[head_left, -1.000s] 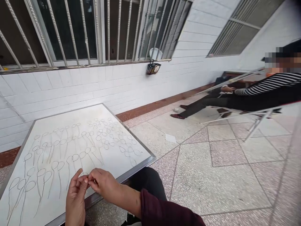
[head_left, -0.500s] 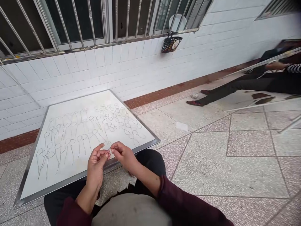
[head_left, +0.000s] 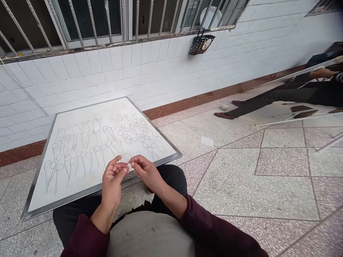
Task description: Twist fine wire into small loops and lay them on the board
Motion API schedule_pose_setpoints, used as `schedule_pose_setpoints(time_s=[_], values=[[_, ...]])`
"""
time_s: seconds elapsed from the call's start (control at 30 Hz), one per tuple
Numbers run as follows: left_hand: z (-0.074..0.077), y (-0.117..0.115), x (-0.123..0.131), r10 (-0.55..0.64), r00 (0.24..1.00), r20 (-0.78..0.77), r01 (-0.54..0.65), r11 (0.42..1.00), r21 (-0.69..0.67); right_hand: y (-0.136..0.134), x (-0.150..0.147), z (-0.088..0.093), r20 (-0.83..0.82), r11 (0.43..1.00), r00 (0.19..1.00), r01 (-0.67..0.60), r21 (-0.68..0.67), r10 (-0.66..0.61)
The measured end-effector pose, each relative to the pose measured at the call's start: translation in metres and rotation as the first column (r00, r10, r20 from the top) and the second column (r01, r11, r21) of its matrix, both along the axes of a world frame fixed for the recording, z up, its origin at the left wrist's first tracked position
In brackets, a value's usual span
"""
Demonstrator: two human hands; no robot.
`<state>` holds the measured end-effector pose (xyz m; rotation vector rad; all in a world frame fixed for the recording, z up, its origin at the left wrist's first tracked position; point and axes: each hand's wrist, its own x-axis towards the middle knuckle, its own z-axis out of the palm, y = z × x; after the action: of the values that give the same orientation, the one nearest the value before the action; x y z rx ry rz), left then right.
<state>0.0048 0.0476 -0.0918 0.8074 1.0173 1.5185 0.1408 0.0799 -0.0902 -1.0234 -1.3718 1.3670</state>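
My left hand (head_left: 113, 177) and my right hand (head_left: 144, 170) meet over the near edge of a white board (head_left: 88, 107) with a metal frame that rests on my lap. Between their pinched fingertips they hold a thin wire loop (head_left: 126, 158). Many similar wire loops with long tails (head_left: 80, 151) lie in rows on the board's left and middle. Smaller figure-eight loops (head_left: 134, 132) lie on its right part.
A white tiled wall with a barred window (head_left: 107, 21) stands behind the board. A small black basket (head_left: 201, 43) hangs from the sill. Another person's legs (head_left: 268, 101) stretch across the tiled floor at the right, beside metal frames (head_left: 300, 117).
The view has swung left and down, bringing my lap and the whole board into sight. My hands stay pinched together on the wire at the board's near edge.
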Motion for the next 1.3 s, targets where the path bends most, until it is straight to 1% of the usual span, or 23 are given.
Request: schedule_pose_setpoints(time_s=[0.23, 0.37, 0.57, 0.83, 1.07, 1.23, 1.3], values=[[0.003, -0.010, -0.006, 0.029, 0.999, 0.036, -0.028, 0.999, -0.020, -0.006, -0.005, 0.002, -0.111, 0.994, 0.990, -0.096, -0.059, 0.089], [0.005, -0.015, -0.006, 0.036, 0.998, 0.051, -0.036, 0.999, -0.008, -0.010, -0.006, 0.003, -0.143, 0.990, 0.984, -0.117, -0.077, 0.105], [0.011, -0.023, -0.007, 0.036, 0.998, 0.059, -0.037, 0.999, 0.015, -0.015, -0.008, 0.007, -0.138, 0.991, 0.984, -0.118, -0.059, 0.109], [0.016, -0.029, -0.009, 0.062, 0.997, 0.054, -0.064, 0.997, 0.032, -0.023, -0.009, 0.016, -0.045, 0.993, 0.992, -0.121, -0.014, 0.120], [0.015, -0.030, -0.009, 0.064, 0.997, 0.046, -0.065, 0.998, 0.027, -0.023, -0.008, 0.012, -0.045, 0.993, 0.992, -0.117, 0.032, 0.118], [0.016, -0.031, -0.010, 0.050, 0.997, 0.050, -0.051, 0.998, 0.020, -0.023, -0.007, 0.011, -0.033, 0.993, 0.993, -0.113, 0.021, 0.113], [0.016, -0.031, -0.009, 0.052, 0.997, 0.055, -0.053, 0.998, 0.016, -0.022, -0.008, 0.009, -0.016, 0.994, 0.995, -0.100, 0.035, 0.101]])
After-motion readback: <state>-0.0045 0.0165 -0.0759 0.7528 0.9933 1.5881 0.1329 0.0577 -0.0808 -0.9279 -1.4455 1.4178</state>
